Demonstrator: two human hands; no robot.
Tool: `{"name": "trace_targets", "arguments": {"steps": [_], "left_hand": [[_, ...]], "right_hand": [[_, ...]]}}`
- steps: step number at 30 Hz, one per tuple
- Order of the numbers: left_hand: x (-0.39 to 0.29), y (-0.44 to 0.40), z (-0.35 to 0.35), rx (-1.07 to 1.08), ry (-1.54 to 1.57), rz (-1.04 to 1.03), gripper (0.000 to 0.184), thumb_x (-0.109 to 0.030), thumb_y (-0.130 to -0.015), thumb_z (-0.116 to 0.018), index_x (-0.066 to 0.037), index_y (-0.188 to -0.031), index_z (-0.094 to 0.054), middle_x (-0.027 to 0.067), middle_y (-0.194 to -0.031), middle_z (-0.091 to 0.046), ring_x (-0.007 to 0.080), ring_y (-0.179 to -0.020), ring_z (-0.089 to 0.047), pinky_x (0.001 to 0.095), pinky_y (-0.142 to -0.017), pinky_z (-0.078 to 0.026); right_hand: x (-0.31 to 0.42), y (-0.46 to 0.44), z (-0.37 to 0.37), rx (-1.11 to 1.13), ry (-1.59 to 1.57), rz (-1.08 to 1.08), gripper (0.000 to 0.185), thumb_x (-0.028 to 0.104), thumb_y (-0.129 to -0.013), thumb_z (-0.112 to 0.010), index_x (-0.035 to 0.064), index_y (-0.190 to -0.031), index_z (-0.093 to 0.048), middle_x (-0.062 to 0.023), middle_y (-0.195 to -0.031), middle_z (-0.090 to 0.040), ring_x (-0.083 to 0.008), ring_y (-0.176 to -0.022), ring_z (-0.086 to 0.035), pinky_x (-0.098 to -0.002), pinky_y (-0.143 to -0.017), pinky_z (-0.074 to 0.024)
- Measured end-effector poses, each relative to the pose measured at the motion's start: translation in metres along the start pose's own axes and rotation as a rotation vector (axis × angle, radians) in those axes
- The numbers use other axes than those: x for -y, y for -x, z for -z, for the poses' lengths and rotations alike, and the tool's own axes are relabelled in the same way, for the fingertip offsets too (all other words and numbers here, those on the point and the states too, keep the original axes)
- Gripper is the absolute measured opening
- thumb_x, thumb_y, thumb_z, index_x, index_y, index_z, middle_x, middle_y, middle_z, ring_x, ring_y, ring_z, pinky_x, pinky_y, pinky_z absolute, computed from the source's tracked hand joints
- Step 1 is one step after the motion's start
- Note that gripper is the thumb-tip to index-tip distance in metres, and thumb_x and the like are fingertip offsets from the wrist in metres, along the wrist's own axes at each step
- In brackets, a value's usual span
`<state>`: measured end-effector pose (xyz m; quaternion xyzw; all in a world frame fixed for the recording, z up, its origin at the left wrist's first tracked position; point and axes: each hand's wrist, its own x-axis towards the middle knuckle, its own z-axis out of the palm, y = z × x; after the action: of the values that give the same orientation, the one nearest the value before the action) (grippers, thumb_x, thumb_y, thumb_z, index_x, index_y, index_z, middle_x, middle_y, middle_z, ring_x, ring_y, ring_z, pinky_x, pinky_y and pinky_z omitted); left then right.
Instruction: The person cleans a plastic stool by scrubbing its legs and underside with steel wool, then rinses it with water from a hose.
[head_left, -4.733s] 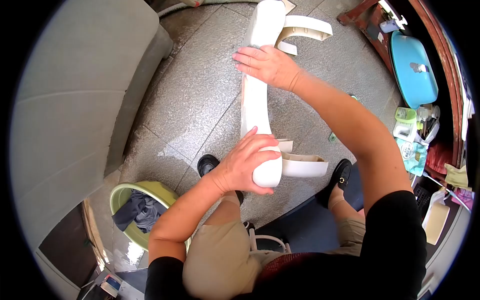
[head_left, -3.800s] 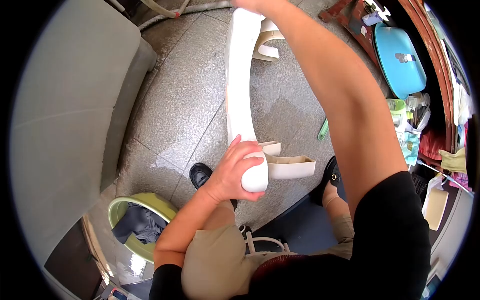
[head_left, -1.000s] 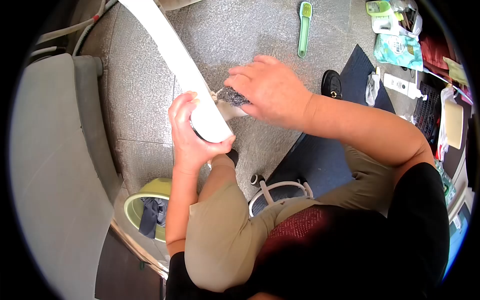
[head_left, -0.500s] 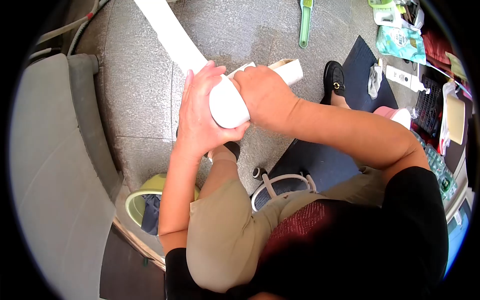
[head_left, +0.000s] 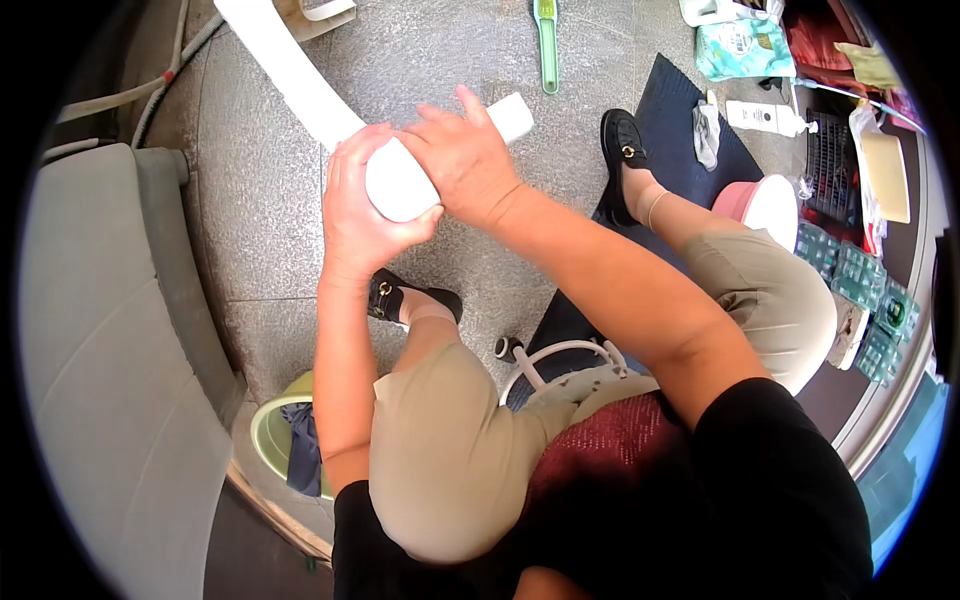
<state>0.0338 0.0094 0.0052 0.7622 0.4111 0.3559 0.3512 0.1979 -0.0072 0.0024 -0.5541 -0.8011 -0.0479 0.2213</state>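
My left hand is wrapped round a white, smooth, rounded roll-like piece, its thumb on the near side. From behind those fingers a long white strip runs to the upper left, out of view. Against the right side of the white piece lies my right hand, fingers stretched and apart; its thumb is hidden. Beyond the right fingers a white end piece sticks out; whether it belongs to the strip I cannot tell.
A green-handled tool lies on the grey floor tiles. Left stands a grey sofa, with a green bucket holding dark cloth beside it. Right are a dark mat, a cloth, a white bottle and a pink tub.
Both hands and the white piece have shifted left in view. My right hand's curled fingers have straightened and spread. A curled beige-white piece now shows at the top left.
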Motion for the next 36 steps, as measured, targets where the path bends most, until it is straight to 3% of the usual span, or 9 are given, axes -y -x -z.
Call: {"name": "trace_targets", "arguments": {"steps": [7,9,13,18,21,23,25,28,36], "left_hand": [[0.001,0.002,-0.001,0.035,-0.048,0.040,0.085,-0.023,-0.051,-0.088,-0.007,-0.125,-0.050,0.0152,-0.125,-0.055,0.0345,-0.116,-0.054,0.0436,-0.103,-0.042],[0.003,0.001,0.000,0.062,-0.044,0.016,0.086,-0.025,-0.051,-0.088,-0.006,-0.126,-0.049,0.0159,-0.126,-0.054,0.0343,-0.117,-0.054,0.0429,-0.103,-0.043],[0.002,0.002,0.003,0.106,-0.064,0.045,0.087,-0.022,-0.051,-0.087,-0.004,-0.127,-0.047,0.0156,-0.128,-0.053,0.0334,-0.118,-0.053,0.0417,-0.104,-0.042],[0.013,0.006,-0.002,0.071,0.043,0.029,0.091,-0.021,-0.052,-0.088,-0.004,-0.130,-0.043,0.0163,-0.132,-0.051,0.0323,-0.122,-0.051,0.0427,-0.106,-0.040],[0.014,0.008,-0.005,0.062,0.075,0.022,0.092,-0.023,-0.053,-0.088,-0.003,-0.131,-0.043,0.0172,-0.131,-0.051,0.0320,-0.123,-0.049,0.0429,-0.107,-0.039],[0.011,0.007,-0.006,0.037,0.100,0.056,0.094,-0.025,-0.054,-0.089,-0.002,-0.132,-0.042,0.0175,-0.131,-0.050,0.0317,-0.124,-0.048,0.0425,-0.108,-0.038],[0.014,0.006,-0.007,0.042,0.081,0.030,0.095,-0.028,-0.054,-0.090,-0.001,-0.132,-0.042,0.0179,-0.130,-0.050,0.0317,-0.125,-0.048,0.0431,-0.109,-0.037],[0.013,0.005,-0.007,0.060,0.110,0.016,0.097,-0.031,-0.054,-0.090,-0.001,-0.132,-0.042,0.0178,-0.130,-0.050,0.0317,-0.126,-0.047,0.0441,-0.110,-0.036],[0.018,0.010,-0.009,0.021,0.117,0.046,0.097,-0.033,-0.054,-0.090,-0.002,-0.131,-0.041,0.0183,-0.132,-0.048,0.0322,-0.127,-0.046,0.0450,-0.110,-0.036]], "right_hand": [[0.001,0.003,0.007,0.052,-0.084,-0.252,0.035,0.023,-0.076,-0.070,0.0199,-0.110,-0.064,-0.0034,-0.100,-0.069,-0.0242,-0.106,-0.062,-0.0551,-0.112,-0.0253],[-0.004,-0.021,0.010,0.645,-0.169,-0.319,0.037,0.025,-0.073,-0.074,0.0196,-0.109,-0.064,-0.0035,-0.104,-0.068,-0.0233,-0.110,-0.060,-0.0544,-0.113,-0.0243],[-0.014,-0.021,0.014,0.540,-0.185,-0.496,0.038,0.027,-0.072,-0.076,0.0186,-0.108,-0.064,-0.0033,-0.105,-0.068,-0.0217,-0.114,-0.058,-0.0536,-0.114,-0.0238],[-0.013,0.021,0.012,-0.009,-0.180,-0.328,0.038,0.028,-0.075,-0.073,0.0164,-0.111,-0.065,-0.0059,-0.124,-0.061,-0.0222,-0.131,-0.047,-0.0556,-0.116,-0.0209],[0.003,0.031,0.000,0.015,-0.109,-0.129,0.036,0.025,-0.078,-0.069,0.0150,-0.113,-0.064,-0.0066,-0.133,-0.055,-0.0231,-0.136,-0.041,-0.0564,-0.116,-0.0201],[0.002,0.012,-0.002,-0.040,-0.073,-0.118,0.026,0.022,-0.082,-0.064,0.0132,-0.106,-0.066,-0.0075,-0.121,-0.063,-0.0228,-0.127,-0.049,-0.0550,-0.116,-0.0217],[-0.003,-0.019,0.010,0.568,-0.244,-0.299,0.018,0.020,-0.083,-0.061,0.0130,-0.099,-0.068,-0.0067,-0.101,-0.069,-0.0223,-0.113,-0.059,-0.0538,-0.115,-0.0229],[-0.007,-0.040,0.010,0.677,-0.207,-0.371,0.014,0.019,-0.083,-0.060,0.0132,-0.092,-0.069,-0.0049,-0.085,-0.070,-0.0208,-0.099,-0.063,-0.0525,-0.115,-0.0239],[-0.009,-0.032,0.001,0.477,-0.143,-0.210,0.016,0.020,-0.081,-0.063,0.0134,-0.094,-0.069,-0.0040,-0.089,-0.069,-0.0204,-0.102,-0.062,-0.0523,-0.116,-0.0212]]}}
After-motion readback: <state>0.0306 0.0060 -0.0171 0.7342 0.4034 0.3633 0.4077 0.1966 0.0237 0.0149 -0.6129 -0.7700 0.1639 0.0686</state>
